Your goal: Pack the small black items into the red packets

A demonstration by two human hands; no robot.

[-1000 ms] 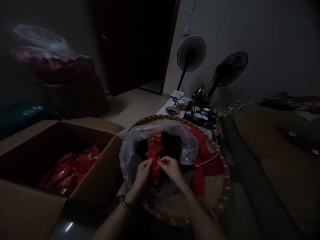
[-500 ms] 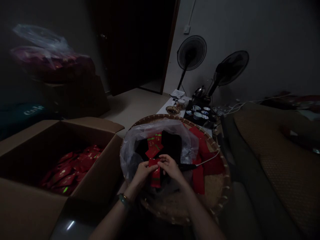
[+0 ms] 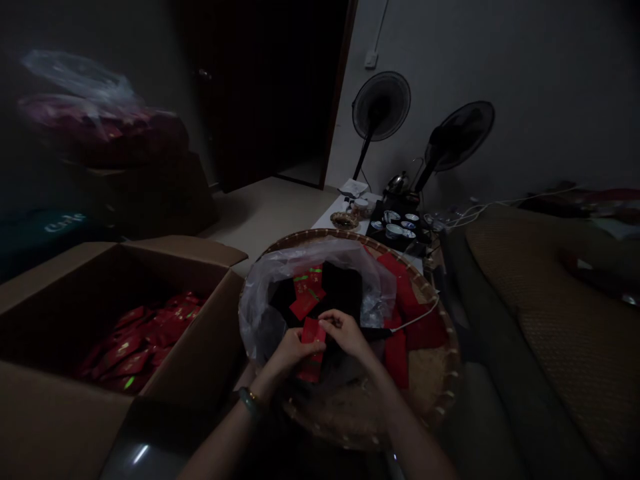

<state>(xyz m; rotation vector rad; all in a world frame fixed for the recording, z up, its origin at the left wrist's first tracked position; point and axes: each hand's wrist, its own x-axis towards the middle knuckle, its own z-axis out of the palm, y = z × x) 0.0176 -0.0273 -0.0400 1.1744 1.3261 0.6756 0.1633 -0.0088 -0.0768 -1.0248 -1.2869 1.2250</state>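
Observation:
My left hand [image 3: 294,348] grips a small red packet [image 3: 312,329] between thumb and fingers, above a round woven basket [image 3: 345,432]. At the packet's upper right corner, the fingers of my right hand [image 3: 344,331] are pinched. Below my left thumb shows more red printed material [image 3: 310,369]; whether it is part of the same packet I cannot tell. Several red packets with gold and green print [image 3: 307,293] lie just beyond, on dark material inside a clear plastic bag [image 3: 265,273]. A dark stick-shaped tool [image 3: 377,334] with a pale cord emerges beside my right hand; whether that hand holds it is unclear.
Flat red pieces [image 3: 397,350] lie at the basket's right side. An open cardboard box [image 3: 195,353] with many red packets stands at left. Beyond the basket are a tea tray with cups [image 3: 393,231] and two fans [image 3: 381,107]. A woven mat [image 3: 540,280] covers the right side.
The held packet has tilted and shifted slightly right. My left thumb has moved lower across it, and my right fingers are now at its upper corner.

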